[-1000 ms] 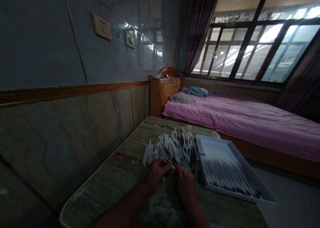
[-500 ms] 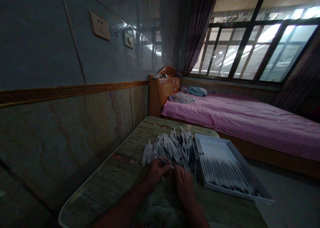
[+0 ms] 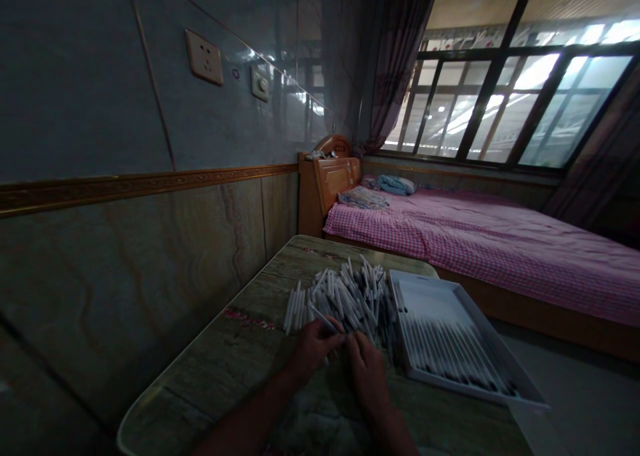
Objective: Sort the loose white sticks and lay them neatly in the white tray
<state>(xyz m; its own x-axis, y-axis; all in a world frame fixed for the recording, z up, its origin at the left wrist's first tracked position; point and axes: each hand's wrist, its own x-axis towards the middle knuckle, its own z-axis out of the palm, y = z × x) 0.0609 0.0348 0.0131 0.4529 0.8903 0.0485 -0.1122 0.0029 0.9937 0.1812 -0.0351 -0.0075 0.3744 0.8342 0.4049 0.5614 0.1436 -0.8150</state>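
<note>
My left hand [image 3: 316, 347] is closed around a white pen [image 3: 323, 318], whose one end sticks out up and to the left. Against it, my right hand [image 3: 367, 363] has its fingers pinched together at the pen's near end; whatever small part it grips is hidden. Just beyond both hands lies a heap of loose white pens [image 3: 345, 293], some with dark ends. To the heap's left, several white pens [image 3: 296, 309] lie side by side. A shallow white tray [image 3: 436, 284] on the right holds a row of white pens with dark tips [image 3: 450, 343].
The tabletop [image 3: 215, 376] has a marbled green pattern and a pale edge, close to the tiled wall [image 3: 210, 243]. Behind it stands a bed [image 3: 450, 223] with a pink checked sheet and a wooden headboard [image 3: 333, 183]. The tray's right corner overhangs the table edge.
Both hands stay together on the pen, with only slight finger movement. The view has shifted a little; the heap and tray look the same.
</note>
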